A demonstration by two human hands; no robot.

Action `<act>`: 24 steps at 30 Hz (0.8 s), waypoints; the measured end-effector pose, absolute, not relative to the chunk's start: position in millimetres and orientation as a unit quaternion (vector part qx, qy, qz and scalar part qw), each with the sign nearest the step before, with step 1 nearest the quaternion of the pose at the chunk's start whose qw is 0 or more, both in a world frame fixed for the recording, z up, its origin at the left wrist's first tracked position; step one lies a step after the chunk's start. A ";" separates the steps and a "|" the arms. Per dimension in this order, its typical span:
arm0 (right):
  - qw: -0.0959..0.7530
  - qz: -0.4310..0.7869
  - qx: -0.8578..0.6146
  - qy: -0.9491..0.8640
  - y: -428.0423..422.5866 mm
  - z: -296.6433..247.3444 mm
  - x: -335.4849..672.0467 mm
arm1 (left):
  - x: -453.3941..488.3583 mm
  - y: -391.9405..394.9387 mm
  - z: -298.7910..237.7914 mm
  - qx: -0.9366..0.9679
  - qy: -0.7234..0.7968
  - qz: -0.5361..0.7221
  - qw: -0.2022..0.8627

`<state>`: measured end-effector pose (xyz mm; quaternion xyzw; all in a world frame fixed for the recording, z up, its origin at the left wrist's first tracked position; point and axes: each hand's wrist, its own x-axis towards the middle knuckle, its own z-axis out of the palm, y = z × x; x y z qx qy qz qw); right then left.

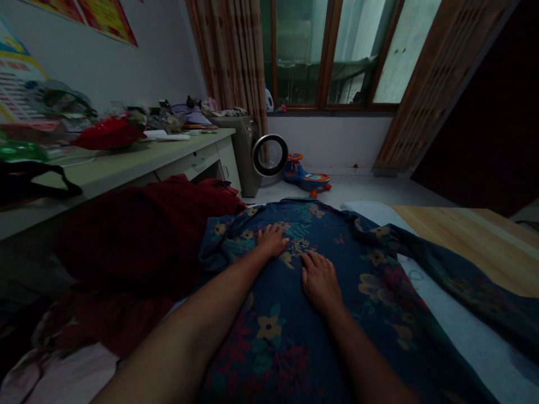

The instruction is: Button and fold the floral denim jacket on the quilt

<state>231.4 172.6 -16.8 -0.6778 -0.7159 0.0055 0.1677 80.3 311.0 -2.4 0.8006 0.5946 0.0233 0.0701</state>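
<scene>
Two flat hands are pressed on a flowery blue shirt.

The blue shirt [295, 314] is spread out in the lower middle of the frame. The left hand [273, 240] is laid open on it, fingers spread, nothing gripped. The right hand [320, 280] is laid open just beside, lower and to the right. A red cloth [138, 235] is piled at the left. A desk [126, 165] is seen in the upper left.

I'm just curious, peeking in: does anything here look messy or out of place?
Nothing looks spilled or damaged. The left hand and right hand lie flat on a blue floral shirt, bunched at its left edge. Beside it a dark red garment lies in a crumpled heap, and the desk is piled with clutter.
</scene>
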 end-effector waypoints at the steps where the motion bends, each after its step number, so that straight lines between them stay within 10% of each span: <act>1: 0.169 0.006 -0.678 -0.715 172.6 -16.4 231.3 | 79.4 316.3 -3.0 0.791 0.607 0.017 0.074; 24: 0.171 0.034 -0.690 -0.703 170.8 -12.6 230.1 | 40.9 417.2 -1.8 0.764 0.644 -0.013 0.038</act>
